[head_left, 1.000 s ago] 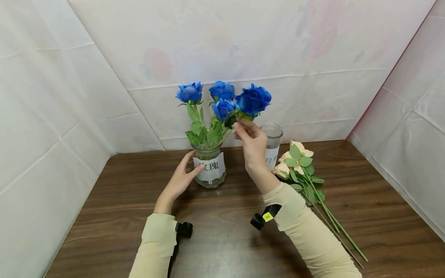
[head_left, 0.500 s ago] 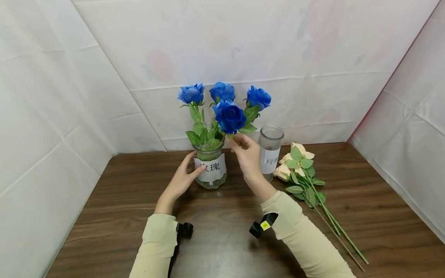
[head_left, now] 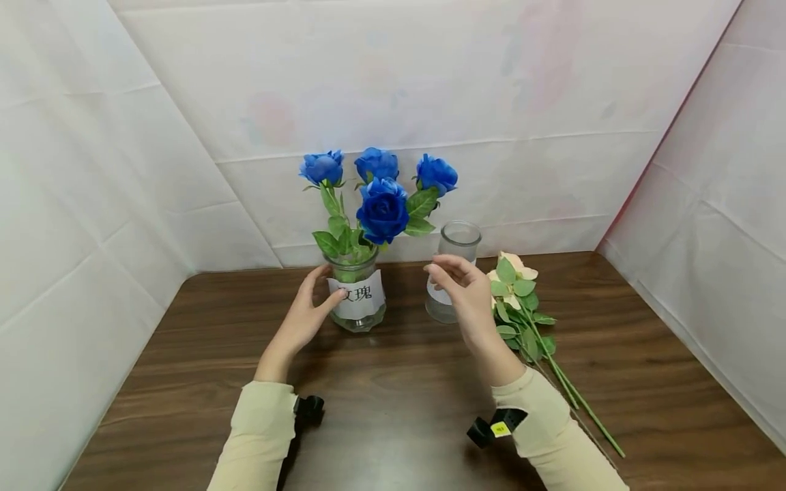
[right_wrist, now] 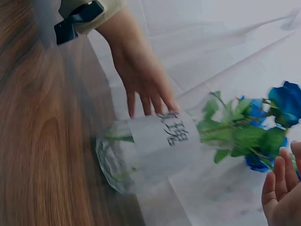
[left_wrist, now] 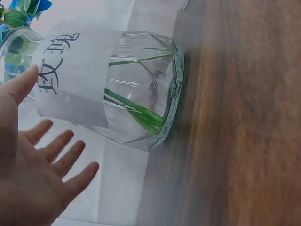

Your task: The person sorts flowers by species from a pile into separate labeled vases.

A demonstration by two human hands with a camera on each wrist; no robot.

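Four-sided detail aside, a glass vase (head_left: 362,322) with a white paper label (head_left: 361,294) stands upright on the table, holding several blue roses (head_left: 382,211). My left hand (head_left: 302,314) is at its left side, the thumb touching the label and the fingers spread and fairly straight, as the left wrist view shows on the hand (left_wrist: 42,174). Green stems (left_wrist: 136,108) reach down inside the glass. To the right of the vase, my right hand (head_left: 468,296) hovers with loosely bent fingers and nothing in it, in front of a second glass vase (head_left: 460,235).
The second vase is partly hidden behind my right hand. Pale cream roses (head_left: 518,266) with long green stems lie on the brown wooden table (head_left: 381,423), right of that vase. White cloth (head_left: 430,75) hangs behind and at both sides.
My right hand brought a blue rose left and down into the labelled vase, let go of it and drew back to the right. The left hand stayed at the vase.
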